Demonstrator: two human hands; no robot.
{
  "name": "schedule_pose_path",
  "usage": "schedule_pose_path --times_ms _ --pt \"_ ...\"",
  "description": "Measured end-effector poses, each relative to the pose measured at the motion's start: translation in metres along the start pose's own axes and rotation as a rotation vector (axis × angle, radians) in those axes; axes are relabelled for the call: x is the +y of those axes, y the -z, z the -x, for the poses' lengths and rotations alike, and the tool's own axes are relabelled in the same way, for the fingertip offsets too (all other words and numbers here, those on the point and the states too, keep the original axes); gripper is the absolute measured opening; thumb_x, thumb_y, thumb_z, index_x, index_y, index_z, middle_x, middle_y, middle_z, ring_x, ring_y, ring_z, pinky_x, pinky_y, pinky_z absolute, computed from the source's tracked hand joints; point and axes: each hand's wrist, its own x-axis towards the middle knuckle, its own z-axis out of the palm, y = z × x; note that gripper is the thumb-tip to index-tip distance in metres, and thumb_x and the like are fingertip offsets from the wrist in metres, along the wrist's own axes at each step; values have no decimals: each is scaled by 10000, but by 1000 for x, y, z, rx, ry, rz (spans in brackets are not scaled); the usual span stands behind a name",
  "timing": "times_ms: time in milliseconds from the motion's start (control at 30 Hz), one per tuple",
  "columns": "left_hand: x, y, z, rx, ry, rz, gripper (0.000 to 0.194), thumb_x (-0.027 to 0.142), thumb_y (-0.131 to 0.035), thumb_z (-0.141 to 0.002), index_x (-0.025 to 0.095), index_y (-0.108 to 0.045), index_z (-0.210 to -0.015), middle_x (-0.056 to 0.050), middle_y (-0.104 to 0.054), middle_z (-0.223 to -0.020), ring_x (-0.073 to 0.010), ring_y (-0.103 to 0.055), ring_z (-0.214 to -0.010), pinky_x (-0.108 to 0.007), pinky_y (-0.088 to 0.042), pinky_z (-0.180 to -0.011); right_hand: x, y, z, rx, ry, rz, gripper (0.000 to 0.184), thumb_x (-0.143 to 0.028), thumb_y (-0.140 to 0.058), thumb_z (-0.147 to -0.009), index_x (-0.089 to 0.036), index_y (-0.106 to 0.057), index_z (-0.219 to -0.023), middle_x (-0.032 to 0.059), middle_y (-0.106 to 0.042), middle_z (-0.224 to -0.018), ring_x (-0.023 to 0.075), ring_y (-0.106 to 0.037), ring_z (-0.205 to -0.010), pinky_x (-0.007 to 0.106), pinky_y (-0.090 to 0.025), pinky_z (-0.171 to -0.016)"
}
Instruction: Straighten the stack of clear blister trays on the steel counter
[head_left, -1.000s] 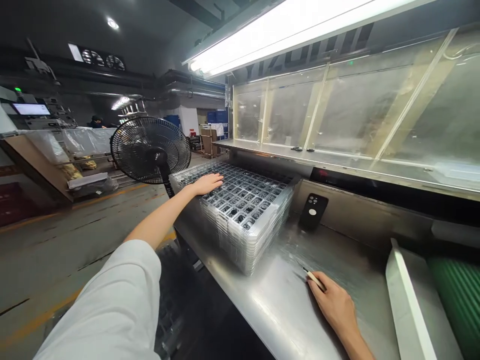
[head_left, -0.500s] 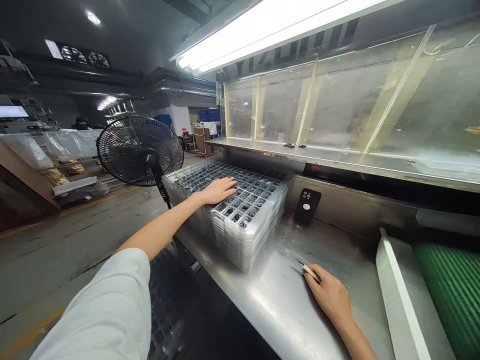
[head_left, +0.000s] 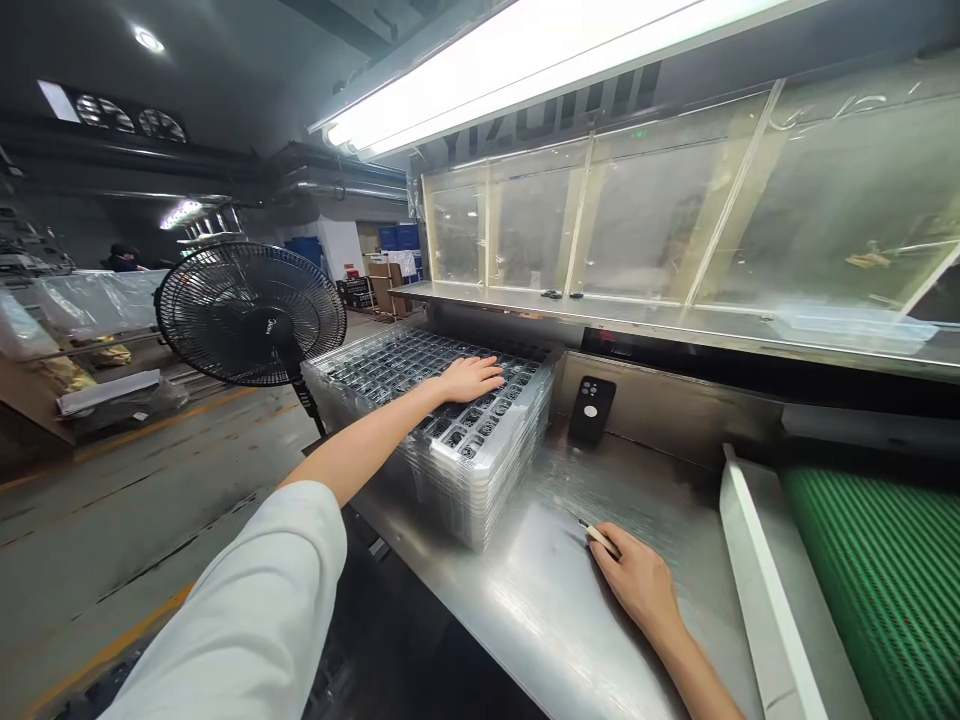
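A tall stack of transparent plastic trays (head_left: 480, 440) stands on the steel table (head_left: 510, 590), its cells holding small dark parts. My left hand (head_left: 471, 380) rests flat on the top tray, palm down, holding nothing. My right hand (head_left: 637, 585) lies on the steel surface to the right of the stack, pinching a slim pale pen-like stick (head_left: 598, 538) with a dark tip. Close behind the stack, a phone in a black case (head_left: 591, 410) stands against the steel back panel (head_left: 660, 410). The stack's underside is hidden.
A black standing fan (head_left: 251, 315) is left of the table. On the right runs a green ribbed conveyor belt (head_left: 885, 600) behind a white side rail (head_left: 765, 590). A steel shelf (head_left: 600, 310) and transparent panels stand above. A person (head_left: 124, 258) is far back.
My left hand has slid farther across the top tray, toward the far right. The whole scene has shifted left in view. My right hand still holds the pale stick.
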Motion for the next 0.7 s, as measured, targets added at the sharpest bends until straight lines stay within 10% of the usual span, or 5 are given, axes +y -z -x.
schedule_pose_path --times_ms 433,700 --pt "5 -1 12 51 -15 -1 675 630 -239 -1042 260 -450 -1566 -74 -236 -1700 -312 -254 -1552 -545 -178 -1258 0 2 2 0 40 14 453 -520 -299 -899 -263 -671 -922 26 -676 -911 269 -626 -853 328 -371 -696" --pt "12 4 82 92 -176 63 624 631 -237 -1075 310 -437 -1571 -11 -261 -1694 -249 -217 -1576 -476 -88 -1297 -2 4 2 -29 9 19 467 -541 -312 -879 -262 -682 -934 24 -682 -934 271 -623 -856 335 -384 -705"
